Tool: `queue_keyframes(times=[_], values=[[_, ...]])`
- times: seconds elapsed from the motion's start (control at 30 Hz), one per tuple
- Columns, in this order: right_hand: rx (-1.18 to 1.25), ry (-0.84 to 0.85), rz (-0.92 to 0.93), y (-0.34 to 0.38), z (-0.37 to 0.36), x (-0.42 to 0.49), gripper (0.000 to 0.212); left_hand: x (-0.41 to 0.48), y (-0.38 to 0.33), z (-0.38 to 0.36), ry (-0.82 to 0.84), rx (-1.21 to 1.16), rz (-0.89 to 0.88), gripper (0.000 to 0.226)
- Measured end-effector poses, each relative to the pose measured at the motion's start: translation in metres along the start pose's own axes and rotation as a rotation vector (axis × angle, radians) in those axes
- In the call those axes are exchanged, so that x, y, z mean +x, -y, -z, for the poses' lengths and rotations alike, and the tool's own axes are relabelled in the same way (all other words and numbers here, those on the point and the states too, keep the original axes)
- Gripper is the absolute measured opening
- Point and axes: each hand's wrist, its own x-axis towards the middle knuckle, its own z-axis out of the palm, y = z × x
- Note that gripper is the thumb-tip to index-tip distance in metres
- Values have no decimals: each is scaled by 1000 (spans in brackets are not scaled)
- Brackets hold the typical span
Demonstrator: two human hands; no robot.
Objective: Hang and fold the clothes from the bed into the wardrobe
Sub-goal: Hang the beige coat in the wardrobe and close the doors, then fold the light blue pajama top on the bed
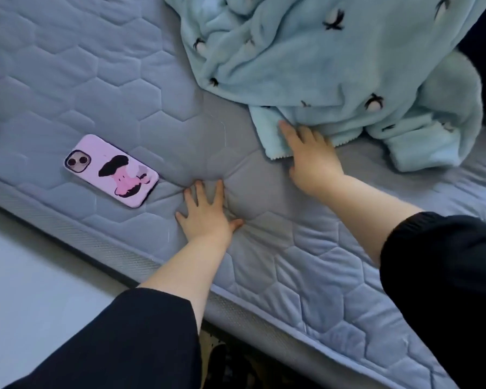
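Soft, dim, bluish light; slight overall blur.

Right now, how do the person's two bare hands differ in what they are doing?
The left hand presses flat on the blue-grey quilted mattress, fingers spread; the right hand rests on the hem of the crumpled light blue fleece garment. The left sits nearer the bed's edge, the right farther in. Both emerge from black sleeves.

One head view only. Looks steeply down and forward, close above left hand (208,211) and right hand (312,161); mattress (334,290) edge crosses under forearms.
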Motion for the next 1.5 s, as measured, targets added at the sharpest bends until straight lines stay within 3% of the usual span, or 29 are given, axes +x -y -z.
queue_keyframes(times=[0.1, 0.2, 0.27, 0.37, 0.43, 0.53, 0.63, 0.7, 0.8, 0.87, 0.97, 1.03, 1.07, 1.13, 1.23, 1.27, 1.33, 1.4, 1.5], values=[[-31, -61, -40, -2, -10, 19, 65, 5, 3, -2, 11, 17, -15, 95], [250, -124, -118, 6, -6, 20, 32, 6, 10, 6, 82, 10, -49, 95], [527, -60, -152, 10, 3, 11, 18, 7, 13, 16, 155, -3, -68, 95], [765, 79, -154, 11, 17, -21, 23, 1, 17, 35, 229, -12, -120, 92], [804, 221, -163, 7, 24, -48, 26, -13, 15, 46, 177, -22, -141, 92], [886, 461, -228, -7, 40, -81, 24, -49, 3, 58, -47, -95, -147, 102], [1126, 617, -267, -26, 63, -106, 22, -80, -17, 68, -243, 11, -363, 112], [1243, 709, -263, -30, 76, -124, 21, -90, -31, 81, -306, 74, -472, 102], [1326, 826, -245, -34, 89, -160, 28, -100, -57, 98, -337, 17, -635, 42], [1430, 782, -301, -38, 92, -185, 14, -112, -71, 105, -216, -109, -661, 9], [1596, 487, -585, -52, 93, -221, 19, -132, -84, 111, 51, -262, -464, 11], [1467, 192, -674, -56, 97, -241, 16, -145, -95, 113, 168, -310, -423, 20], [1327, 82, -646, -57, 100, -250, 23, -153, -101, 114, 221, -329, -422, 19], [1160, -16, -506, -60, 105, -266, 13, -173, -108, 118, 350, -506, -391, 13], [1072, 26, -347, -71, 119, -281, 64, -207, -105, 125, 574, -933, -357, 25], [1044, 69, -278, -73, 125, -283, 68, -214, -102, 125, 613, -991, -365, 28], [1017, 155, -159, -72, 134, -288, 45, -225, -95, 124, 661, -1079, -372, 33], [1091, 238, -253, -65, 140, -296, 26, -238, -90, 120, 625, -1112, -381, 32], [1306, 307, -395, -55, 144, -310, 17, -260, -82, 104, 472, -988, -430, 32]])
